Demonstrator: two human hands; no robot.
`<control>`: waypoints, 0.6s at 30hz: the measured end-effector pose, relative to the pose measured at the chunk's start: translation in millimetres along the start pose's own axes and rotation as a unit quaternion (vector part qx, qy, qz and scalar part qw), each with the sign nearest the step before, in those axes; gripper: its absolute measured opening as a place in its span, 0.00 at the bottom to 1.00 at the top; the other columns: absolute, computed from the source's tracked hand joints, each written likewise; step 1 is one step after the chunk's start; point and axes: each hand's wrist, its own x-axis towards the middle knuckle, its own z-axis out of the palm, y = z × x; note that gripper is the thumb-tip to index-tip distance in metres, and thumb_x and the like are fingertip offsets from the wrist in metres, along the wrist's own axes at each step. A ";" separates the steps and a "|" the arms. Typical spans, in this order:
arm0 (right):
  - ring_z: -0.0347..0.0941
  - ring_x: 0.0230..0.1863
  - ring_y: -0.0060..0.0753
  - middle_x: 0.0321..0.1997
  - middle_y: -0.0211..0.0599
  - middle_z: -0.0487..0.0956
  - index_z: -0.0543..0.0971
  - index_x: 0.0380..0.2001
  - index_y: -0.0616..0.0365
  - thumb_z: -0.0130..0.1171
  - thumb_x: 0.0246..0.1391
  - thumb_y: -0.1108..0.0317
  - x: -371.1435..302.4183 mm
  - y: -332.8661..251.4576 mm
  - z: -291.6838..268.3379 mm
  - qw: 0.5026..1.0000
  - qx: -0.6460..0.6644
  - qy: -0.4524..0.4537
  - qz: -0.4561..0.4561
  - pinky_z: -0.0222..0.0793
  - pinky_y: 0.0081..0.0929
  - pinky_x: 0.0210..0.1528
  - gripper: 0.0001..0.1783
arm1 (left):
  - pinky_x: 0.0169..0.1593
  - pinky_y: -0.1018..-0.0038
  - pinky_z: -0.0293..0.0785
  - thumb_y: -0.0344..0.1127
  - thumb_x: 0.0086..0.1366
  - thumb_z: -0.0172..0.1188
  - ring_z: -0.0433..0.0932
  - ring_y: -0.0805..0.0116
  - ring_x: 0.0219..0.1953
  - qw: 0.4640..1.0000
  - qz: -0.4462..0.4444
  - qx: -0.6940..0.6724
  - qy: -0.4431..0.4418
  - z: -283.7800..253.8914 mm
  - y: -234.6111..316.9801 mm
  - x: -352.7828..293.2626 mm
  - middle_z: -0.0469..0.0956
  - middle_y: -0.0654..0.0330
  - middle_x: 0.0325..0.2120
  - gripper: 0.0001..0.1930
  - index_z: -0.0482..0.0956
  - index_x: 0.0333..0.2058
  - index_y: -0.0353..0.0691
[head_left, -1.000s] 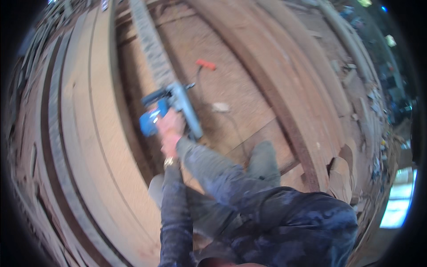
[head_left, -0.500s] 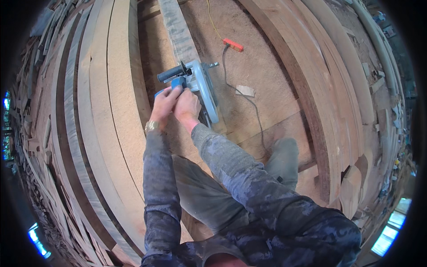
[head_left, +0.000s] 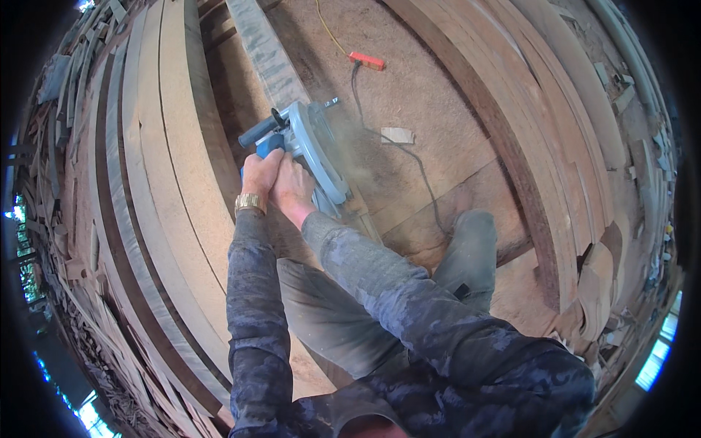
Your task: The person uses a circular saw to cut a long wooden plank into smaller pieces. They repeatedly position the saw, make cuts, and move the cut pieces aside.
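Note:
A blue and grey circular saw (head_left: 314, 150) rests on a long plank (head_left: 269, 55) that runs away from me. My left hand (head_left: 260, 172), with a gold watch at the wrist, is wrapped round the saw's blue rear handle. Pressed up against it, my right hand (head_left: 292, 184) grips the same handle area, just left of the grey blade guard. The dark front handle sticks out to the left with no hand on it. Pale dust hangs to the right of the saw. The blade itself is hidden.
A dark power cord (head_left: 406, 150) curves over the dusty floor to an orange socket block (head_left: 366, 60) on a yellow cable (head_left: 330, 26). A pale scrap (head_left: 397, 135) lies nearby. Thick boards (head_left: 171, 139) line my left, more boards (head_left: 504, 139) my right. Wood offcuts lie beyond both.
The saw and both hands have come slightly nearer along the plank, both hands still gripping. More dust shows beside the saw. The whole view has shifted and turned a little.

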 end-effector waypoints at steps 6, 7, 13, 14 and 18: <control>0.81 0.49 0.62 0.46 0.57 0.83 0.75 0.44 0.63 0.61 0.56 0.63 -12.8 4.1 -32.3 0.990 -0.052 -0.125 -0.034 0.76 0.55 0.51 0.17 | 0.34 0.65 0.75 0.44 0.55 0.65 0.79 0.69 0.29 0.995 0.031 0.078 0.054 2.1 4.3 -4.5 0.82 0.55 0.23 0.22 0.82 0.27 0.22; 0.80 0.49 0.63 0.47 0.57 0.83 0.76 0.44 0.63 0.61 0.56 0.63 -19.4 8.4 -41.3 0.990 -0.023 -0.111 -0.079 0.75 0.55 0.52 0.17 | 0.36 0.63 0.75 0.46 0.54 0.64 0.81 0.63 0.30 0.996 0.029 0.056 0.055 3.3 4.8 -5.3 0.82 0.49 0.24 0.24 0.82 0.28 0.22; 0.65 0.70 0.49 0.66 0.49 0.74 0.74 0.60 0.62 0.56 0.57 0.66 -25.2 34.7 -66.2 0.937 -0.012 0.152 -0.313 0.55 0.51 0.72 0.27 | 0.40 0.58 0.76 0.47 0.52 0.63 0.84 0.52 0.31 0.996 0.038 -0.003 0.079 12.6 -2.8 -2.8 0.83 0.39 0.24 0.26 0.82 0.30 0.21; 0.62 0.72 0.47 0.68 0.48 0.71 0.72 0.63 0.61 0.56 0.57 0.66 -16.8 37.6 -63.6 0.947 -0.049 0.128 -0.291 0.51 0.51 0.74 0.29 | 0.40 0.59 0.76 0.47 0.52 0.63 0.84 0.52 0.31 0.996 0.037 -0.010 0.082 14.3 -4.4 -1.9 0.83 0.40 0.25 0.26 0.82 0.31 0.21; 0.53 0.78 0.45 0.75 0.47 0.63 0.62 0.70 0.61 0.54 0.58 0.66 15.4 52.6 -50.5 0.930 -0.162 0.131 -0.303 0.41 0.51 0.78 0.37 | 0.37 0.61 0.76 0.44 0.52 0.65 0.83 0.57 0.28 0.992 0.012 -0.059 0.113 21.3 -3.0 -3.1 0.84 0.46 0.25 0.22 0.83 0.29 0.23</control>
